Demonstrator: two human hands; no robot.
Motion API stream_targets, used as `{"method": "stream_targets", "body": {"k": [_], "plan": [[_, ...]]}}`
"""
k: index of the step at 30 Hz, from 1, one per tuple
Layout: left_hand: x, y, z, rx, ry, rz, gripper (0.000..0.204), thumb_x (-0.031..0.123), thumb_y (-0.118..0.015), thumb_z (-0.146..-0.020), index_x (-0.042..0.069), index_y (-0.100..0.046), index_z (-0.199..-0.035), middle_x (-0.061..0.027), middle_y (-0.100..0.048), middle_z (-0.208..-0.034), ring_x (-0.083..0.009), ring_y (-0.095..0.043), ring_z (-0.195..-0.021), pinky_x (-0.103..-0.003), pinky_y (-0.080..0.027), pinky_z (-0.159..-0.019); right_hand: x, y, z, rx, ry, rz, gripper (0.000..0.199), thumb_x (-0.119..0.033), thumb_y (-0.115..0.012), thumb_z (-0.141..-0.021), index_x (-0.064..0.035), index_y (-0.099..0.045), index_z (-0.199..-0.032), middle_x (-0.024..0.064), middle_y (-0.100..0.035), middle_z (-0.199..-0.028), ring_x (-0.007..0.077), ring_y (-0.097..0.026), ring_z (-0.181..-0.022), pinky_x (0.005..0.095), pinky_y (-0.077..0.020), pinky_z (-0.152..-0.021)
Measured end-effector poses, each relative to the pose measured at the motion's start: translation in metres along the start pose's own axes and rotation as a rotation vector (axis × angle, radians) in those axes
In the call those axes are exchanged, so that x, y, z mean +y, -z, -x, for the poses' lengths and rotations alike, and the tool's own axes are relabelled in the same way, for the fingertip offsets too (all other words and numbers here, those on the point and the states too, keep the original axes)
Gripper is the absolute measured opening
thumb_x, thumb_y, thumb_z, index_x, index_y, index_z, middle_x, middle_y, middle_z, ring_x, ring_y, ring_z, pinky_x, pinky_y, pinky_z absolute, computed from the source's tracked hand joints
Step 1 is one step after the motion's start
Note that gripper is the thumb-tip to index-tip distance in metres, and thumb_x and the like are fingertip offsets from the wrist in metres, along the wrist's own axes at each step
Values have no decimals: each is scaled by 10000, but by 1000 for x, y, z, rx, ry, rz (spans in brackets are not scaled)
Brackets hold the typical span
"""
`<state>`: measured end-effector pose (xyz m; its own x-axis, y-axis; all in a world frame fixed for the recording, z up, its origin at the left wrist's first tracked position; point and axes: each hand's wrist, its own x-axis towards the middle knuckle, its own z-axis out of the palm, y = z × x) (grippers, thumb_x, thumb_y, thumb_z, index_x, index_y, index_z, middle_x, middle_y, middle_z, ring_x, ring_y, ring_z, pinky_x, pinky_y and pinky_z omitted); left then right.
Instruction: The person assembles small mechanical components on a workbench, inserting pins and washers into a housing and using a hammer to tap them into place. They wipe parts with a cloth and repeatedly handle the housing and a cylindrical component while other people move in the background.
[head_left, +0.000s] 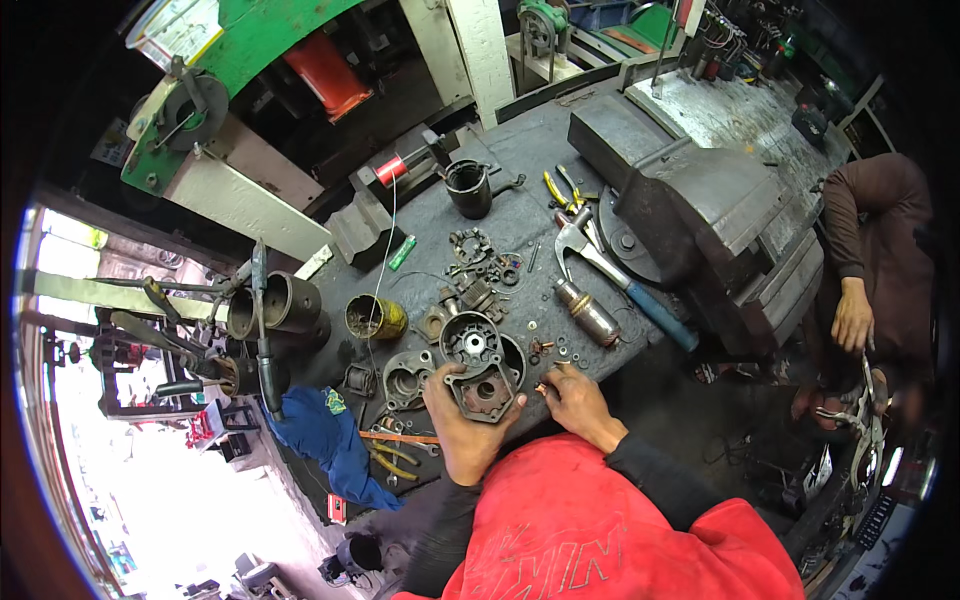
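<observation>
head view looks down on a dark workbench (520,150), where a heavy bench vise (700,215) sits at the right edge, its bulk fixed out of the way, and a claw hammer (610,265) lies beside it within reach. at the near edge the left hand (462,425) closes around a round metal housing plate (482,388), tilting its face upward so the bores show. the right hand (572,398) rests just beside it, fingers pinched on a small part (541,389) too tiny to identify. loose washers (565,350) lie scattered close by.
</observation>
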<state>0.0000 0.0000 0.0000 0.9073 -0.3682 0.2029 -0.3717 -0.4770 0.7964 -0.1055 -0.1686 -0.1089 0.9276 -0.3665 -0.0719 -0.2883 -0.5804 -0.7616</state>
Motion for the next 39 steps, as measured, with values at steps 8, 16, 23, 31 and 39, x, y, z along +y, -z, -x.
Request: {"method": "stream_targets", "body": {"k": [8, 16, 23, 31, 39], "plan": [[5, 0, 14, 34, 73, 33, 1034, 217, -1036, -615, 26, -443, -1440, -151, -532, -1268, -336, -503, -1239, -459, -437, -1048, 9, 56, 1, 165, -106, 21, 204, -106, -696, -903, -28, -752, -1082, 169, -694, -969, 372, -696, -877, 457, -559, -773], [-74, 35, 80, -285, 532, 122, 312, -1, -599, -932, 11, -609, -1243, -137, -657, -940, -227, -620, -822, -375, -515, -779, 4, 36, -28, 158, 52, 140, 215, -188, -706, -916, -62, -702, -1090, 157, -701, -993, 414, -716, -901, 530, -585, -777], [-98, -31, 75, -381, 154, -247, 297, 13, -677, -880, -15, -689, -1175, -305, -692, -1110, -510, -655, -1040, -549, -538, -903, -7, 12, -57, 17, 77, 342, 246, -208, -718, -920, -74, -714, -1127, 147, -690, -961, 391, -725, -844, 528, -576, -711], [-112, -46, 75, -292, 154, -261, 428, 24, -698, -849, 12, -696, -1277, -315, -584, -1382, -515, -551, -1273, -521, -502, -1051, 8, 2, -59, 41, 187, 390, 246, -208, -709, -931, -65, -705, -1130, 138, -668, -953, 383, -721, -790, 524, -561, -658], [-81, -26, 84, -64, 42, -278, 459, 59, -747, -848, 1, -674, -1297, -276, -584, -1326, -454, -575, -1239, -515, -495, -1038, -11, 27, -49, 238, 265, 176, 253, -161, -753, -882, -62, -699, -1108, 137, -676, -928, 362, -718, -778, 484, -582, -669]]}}
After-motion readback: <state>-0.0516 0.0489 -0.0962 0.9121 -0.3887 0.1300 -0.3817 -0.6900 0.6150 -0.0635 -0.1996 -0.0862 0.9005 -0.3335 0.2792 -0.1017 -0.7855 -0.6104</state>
